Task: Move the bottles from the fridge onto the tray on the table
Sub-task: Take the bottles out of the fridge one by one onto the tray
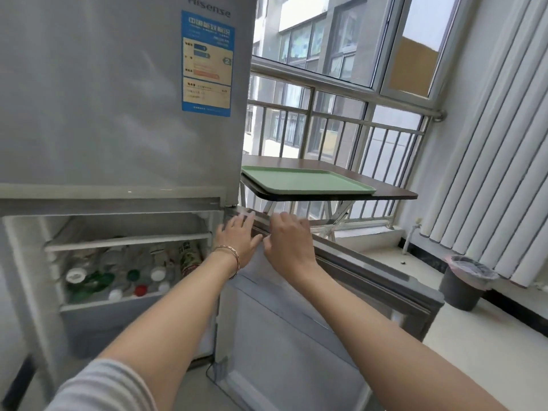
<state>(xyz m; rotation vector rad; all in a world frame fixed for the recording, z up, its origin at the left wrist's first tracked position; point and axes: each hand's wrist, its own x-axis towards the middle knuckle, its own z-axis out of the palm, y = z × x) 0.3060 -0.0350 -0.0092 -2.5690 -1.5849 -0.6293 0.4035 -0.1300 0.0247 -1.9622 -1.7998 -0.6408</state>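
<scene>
A silver fridge (118, 99) stands at the left with its lower door (296, 315) swung wide to the right. Inside the lower compartment a drawer holds several bottles (118, 280) with white, green and red caps; one green-labelled bottle (188, 258) stands at its right. My left hand (237, 235), a bracelet on the wrist, rests flat on the top edge of the lower door near the hinge, fingers apart. My right hand (287, 235) lies on that same edge just to the right. An empty green tray (305, 180) sits on the dark wooden table (394, 191) beyond the door.
The open door stands between me and the folding table. A window with a metal railing (341, 114) runs behind the table. A white radiator (489, 173) lines the right wall, with a grey bin (465, 280) on the floor below it.
</scene>
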